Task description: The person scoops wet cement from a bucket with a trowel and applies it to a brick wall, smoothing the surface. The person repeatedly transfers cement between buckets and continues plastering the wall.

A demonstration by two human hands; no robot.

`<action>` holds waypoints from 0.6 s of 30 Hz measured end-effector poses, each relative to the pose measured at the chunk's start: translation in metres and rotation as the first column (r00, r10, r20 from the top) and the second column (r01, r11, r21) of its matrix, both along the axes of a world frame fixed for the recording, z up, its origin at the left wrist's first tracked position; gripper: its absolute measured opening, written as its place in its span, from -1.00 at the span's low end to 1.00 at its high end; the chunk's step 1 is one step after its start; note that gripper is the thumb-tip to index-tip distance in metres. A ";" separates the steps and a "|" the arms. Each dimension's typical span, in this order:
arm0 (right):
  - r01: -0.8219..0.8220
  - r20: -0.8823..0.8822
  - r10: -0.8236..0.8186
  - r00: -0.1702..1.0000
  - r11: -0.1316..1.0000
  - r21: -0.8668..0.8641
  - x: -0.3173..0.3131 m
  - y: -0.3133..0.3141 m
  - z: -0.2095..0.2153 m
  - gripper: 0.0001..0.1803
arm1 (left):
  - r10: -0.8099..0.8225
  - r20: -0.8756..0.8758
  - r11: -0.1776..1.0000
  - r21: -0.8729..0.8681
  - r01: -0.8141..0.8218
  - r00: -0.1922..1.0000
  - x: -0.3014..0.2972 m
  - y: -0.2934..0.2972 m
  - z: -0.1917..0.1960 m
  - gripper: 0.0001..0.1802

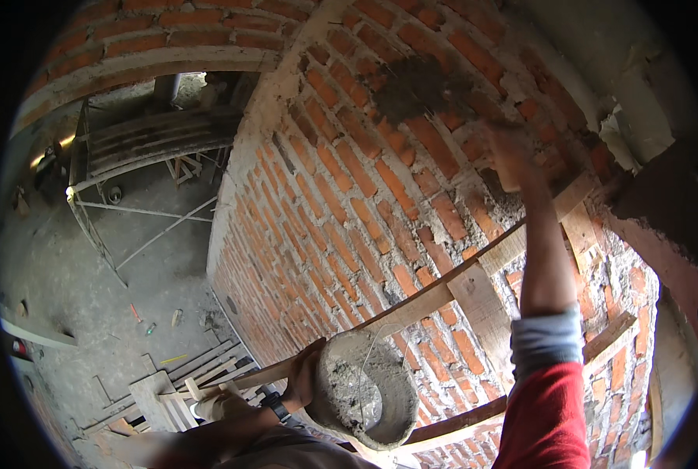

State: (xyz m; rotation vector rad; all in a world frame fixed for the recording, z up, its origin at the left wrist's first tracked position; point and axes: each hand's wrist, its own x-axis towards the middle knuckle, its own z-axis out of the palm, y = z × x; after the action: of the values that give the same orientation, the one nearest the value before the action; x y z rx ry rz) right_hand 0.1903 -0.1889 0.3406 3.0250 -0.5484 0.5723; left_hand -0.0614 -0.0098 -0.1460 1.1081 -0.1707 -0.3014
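A worker's left hand (307, 377) grips the left side of a bucket (403, 395) of grey mortar (346, 384), held before a brick wall (341, 227). The blurred right hand (510, 158) is raised near the wall's upper right edge, below a dark patch (417, 87); whether it clasps anything cannot be told.

Open room fronts the brick wall (396, 187) above the wooden rail (506, 247), with the bucket (400, 395) obstructing below.

Gry bucket (401, 397), orng/gry brick wall (341, 227)
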 end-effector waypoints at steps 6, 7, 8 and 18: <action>-0.404 0.117 0.408 0.906 0.913 -0.055 -0.144 -0.010 0.040 -0.48 | 0.006 0.213 0.995 0.101 -0.028 0.977 -0.001 0.005 -0.006 -0.42; -0.426 0.092 0.424 0.901 0.905 0.000 -0.179 -0.001 0.033 -0.51 | 0.005 0.243 0.994 0.104 -0.031 0.970 0.000 0.004 -0.011 -0.42; -0.319 -0.066 0.317 0.946 0.948 -0.011 -0.206 0.010 0.032 -0.57 | 0.001 0.269 0.994 0.109 -0.031 0.963 -0.001 0.004 -0.016 -0.42; -0.218 -0.752 0.143 0.643 0.976 0.000 -0.360 0.004 -0.066 -0.79 | 0.009 0.451 0.956 0.257 -0.139 0.893 -0.004 0.007 -0.020 -0.43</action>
State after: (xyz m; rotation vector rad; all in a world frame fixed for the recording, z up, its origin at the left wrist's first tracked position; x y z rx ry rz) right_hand -0.1698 -0.1844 0.2747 2.8541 -0.1507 -0.6570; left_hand -0.0656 -0.0025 -0.1663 1.4572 -0.5052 0.0072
